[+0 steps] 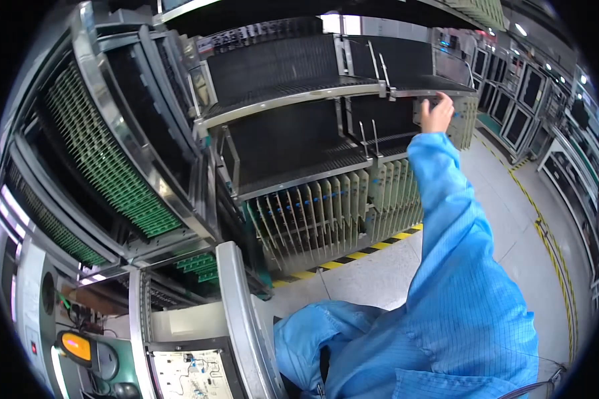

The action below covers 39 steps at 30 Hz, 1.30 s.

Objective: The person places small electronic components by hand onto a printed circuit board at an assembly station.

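Observation:
My right arm, in a blue striped sleeve, stretches forward to a multi-level metal rack. In front of the rack's right end, just below the edge of the upper shelf [432, 86], is my right hand [438, 116]. Its fingers are slightly bent and apart, with nothing visible in them; whether they touch the shelf cannot be told. Pale circuit boards [464, 126] stand upright beside that hand. More upright boards [313, 211] fill the rack's lowest level. A blue sleeve [319, 326] bends near my body at lower middle, and my left hand does not show.
A tall metal frame holds rows of green slotted strips [106, 153] at left. Below it, a circuit board [192, 372] lies in a dark-edged fixture next to a metal rail [243, 319]. An orange-and-black device [76, 346] sits at lower left. Yellow-black tape [353, 256] marks the floor.

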{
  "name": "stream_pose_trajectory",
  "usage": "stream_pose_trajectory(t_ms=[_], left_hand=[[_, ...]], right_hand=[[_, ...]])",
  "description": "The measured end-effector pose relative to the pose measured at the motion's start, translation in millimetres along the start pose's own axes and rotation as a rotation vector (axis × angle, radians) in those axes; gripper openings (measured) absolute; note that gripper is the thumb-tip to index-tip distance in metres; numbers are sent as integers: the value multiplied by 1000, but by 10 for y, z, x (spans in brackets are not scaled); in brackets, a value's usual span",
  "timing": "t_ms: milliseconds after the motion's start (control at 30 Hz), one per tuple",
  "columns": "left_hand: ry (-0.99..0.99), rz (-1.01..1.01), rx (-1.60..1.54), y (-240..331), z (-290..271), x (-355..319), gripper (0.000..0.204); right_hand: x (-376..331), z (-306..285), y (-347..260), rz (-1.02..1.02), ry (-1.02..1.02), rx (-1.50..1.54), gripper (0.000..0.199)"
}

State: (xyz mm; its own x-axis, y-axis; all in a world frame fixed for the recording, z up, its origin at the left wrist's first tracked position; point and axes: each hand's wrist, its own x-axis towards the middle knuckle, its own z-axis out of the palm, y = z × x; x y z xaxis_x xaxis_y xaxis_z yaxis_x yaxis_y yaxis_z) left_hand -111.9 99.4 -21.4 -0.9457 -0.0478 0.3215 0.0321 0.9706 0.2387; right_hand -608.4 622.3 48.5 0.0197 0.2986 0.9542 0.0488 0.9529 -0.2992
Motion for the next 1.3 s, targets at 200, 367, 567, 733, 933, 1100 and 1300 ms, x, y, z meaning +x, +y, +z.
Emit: stream_pose_trajectory(t_ms=[200, 367, 567, 733, 933, 1100, 1300], left_hand=[[-240, 37, 670, -511, 587, -79, 59], [25, -78, 1009, -504, 763, -35, 45], [-145, -45, 1232, -373, 637, 3, 41], [170, -160, 581, -280, 699, 14, 44], [108, -37, 858, -293, 649, 47, 44], [-39, -141, 837, -13, 483, 167, 53], [-203, -158, 723, -184, 425, 5, 88]], right_hand=[[-130, 769, 1967, 391, -302, -174, 51], [-98, 698, 2281, 525, -363, -322, 47], [3, 675, 2229, 536, -272, -469, 37], [-1, 676, 2240, 508, -178, -286, 32], [39, 198, 2480, 143, -35, 269, 20], [148, -520, 2337, 196, -151, 443, 14], [591, -1465, 2353, 50, -274, 414, 19]])
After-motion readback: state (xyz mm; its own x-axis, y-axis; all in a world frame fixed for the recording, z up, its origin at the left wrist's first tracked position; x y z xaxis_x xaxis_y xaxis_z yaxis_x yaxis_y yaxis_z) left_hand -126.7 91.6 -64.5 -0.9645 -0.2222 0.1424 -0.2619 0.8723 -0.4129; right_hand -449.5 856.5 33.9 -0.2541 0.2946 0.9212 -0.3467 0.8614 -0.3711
